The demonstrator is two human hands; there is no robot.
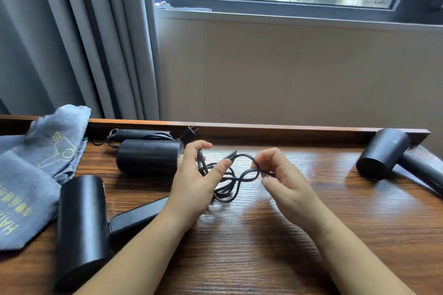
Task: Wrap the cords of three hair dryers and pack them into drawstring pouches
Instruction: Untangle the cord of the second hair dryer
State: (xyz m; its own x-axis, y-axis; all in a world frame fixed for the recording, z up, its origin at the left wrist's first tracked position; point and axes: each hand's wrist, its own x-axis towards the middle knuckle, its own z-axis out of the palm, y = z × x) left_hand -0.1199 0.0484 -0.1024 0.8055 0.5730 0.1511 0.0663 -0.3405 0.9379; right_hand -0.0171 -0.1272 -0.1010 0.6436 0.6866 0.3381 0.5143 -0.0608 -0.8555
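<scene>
Cord at desk centre, looped loosely between my hands: left hand grips the bundle, right hand pinches a strand. It looks limp, light, springy; I'd hold the loops mid-bundle. Pouches at 9 o'clock: yellow dryer logo, text partly readable, "HA…".

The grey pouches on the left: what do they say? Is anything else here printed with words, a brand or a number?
"HA...": yellow capital letters on the near grey pouch, cut off at the picture's edge; the rest cannot be read.
Yellow characters beside them on the same pouch: too skewed to read.
Yellow hair dryer drawing, no words: on the far pouch.
Small pale mark on the right hair dryer: too small to read.
Nothing else is legible.
</scene>
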